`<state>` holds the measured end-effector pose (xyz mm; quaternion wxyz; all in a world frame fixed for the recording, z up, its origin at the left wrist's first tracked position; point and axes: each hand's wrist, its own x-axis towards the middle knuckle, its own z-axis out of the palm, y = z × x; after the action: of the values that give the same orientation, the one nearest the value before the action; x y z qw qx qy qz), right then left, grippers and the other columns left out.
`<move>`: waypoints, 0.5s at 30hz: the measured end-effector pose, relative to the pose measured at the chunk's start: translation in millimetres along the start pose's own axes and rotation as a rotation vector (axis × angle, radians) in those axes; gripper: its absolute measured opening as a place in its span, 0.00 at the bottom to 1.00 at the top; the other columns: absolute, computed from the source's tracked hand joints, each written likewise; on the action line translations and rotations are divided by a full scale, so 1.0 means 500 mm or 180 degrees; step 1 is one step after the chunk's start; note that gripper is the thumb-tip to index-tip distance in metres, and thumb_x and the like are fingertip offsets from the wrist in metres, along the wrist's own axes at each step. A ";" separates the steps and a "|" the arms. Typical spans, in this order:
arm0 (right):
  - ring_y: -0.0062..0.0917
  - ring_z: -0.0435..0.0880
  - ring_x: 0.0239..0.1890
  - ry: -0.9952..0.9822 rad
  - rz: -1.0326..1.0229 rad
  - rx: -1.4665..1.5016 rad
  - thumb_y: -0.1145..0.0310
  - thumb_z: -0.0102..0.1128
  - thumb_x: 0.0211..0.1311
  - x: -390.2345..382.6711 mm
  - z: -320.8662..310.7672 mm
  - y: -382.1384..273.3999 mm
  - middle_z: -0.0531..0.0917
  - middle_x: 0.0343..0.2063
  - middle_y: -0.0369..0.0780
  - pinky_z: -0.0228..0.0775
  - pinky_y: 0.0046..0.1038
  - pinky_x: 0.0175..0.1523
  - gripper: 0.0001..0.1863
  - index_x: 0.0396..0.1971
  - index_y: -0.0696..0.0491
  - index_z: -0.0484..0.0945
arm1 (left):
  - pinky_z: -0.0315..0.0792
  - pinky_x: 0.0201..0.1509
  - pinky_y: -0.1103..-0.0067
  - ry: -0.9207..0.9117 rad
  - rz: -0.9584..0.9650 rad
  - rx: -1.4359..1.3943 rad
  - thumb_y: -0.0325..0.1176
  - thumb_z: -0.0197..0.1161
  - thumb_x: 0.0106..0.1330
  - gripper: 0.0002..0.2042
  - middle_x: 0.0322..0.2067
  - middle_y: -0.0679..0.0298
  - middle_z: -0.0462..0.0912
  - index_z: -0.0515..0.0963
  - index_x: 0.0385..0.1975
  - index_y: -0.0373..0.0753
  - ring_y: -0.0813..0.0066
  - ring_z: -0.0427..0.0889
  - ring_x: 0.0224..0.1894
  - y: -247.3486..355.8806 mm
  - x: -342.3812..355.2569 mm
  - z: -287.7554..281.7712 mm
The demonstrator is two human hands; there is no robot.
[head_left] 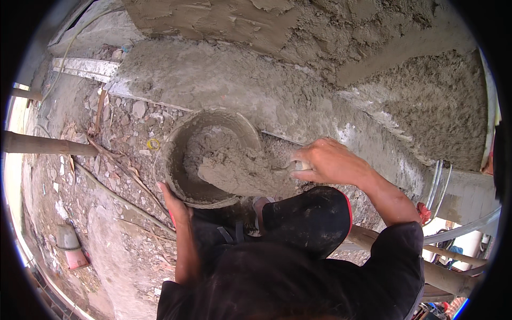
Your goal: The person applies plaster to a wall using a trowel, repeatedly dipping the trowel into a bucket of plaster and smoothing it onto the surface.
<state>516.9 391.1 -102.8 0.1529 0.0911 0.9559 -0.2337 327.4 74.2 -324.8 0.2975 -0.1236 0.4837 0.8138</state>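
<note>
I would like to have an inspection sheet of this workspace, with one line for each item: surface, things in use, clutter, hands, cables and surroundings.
Surface: uneven ground, strewn with rubble at upper left.
Things in use: round bucket with grey mortar inside; trowel heavily loaded with mortar, its load over the bucket's right side.
Clutter: small yellow round object left of the bucket; grey-and-pink container at lower left.
Hands: right hand grips the trowel handle; left hand is against the bucket's near-left side, fingers partly hidden.
Cables: thin pale line at upper left, cable or hose unclear.
Surroundings: mortar-coated wall ahead; wooden or bamboo pole at left.
</note>
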 end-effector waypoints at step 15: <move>0.25 0.75 0.20 0.2189 0.1481 0.0157 0.54 0.61 0.66 -0.024 -0.253 0.256 0.75 0.15 0.35 0.68 0.30 0.29 0.21 0.29 0.60 0.76 | 0.62 0.69 0.68 0.0174 0.0203 0.0211 0.55 0.37 0.78 0.31 0.62 0.54 0.72 0.66 0.65 0.32 0.61 0.70 0.63 0.005 -0.010 0.027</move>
<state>528.0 561.7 -45.5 -0.1287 0.3811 0.8993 -0.1717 331.1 83.2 -313.9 0.2621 -0.1204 0.5221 0.8026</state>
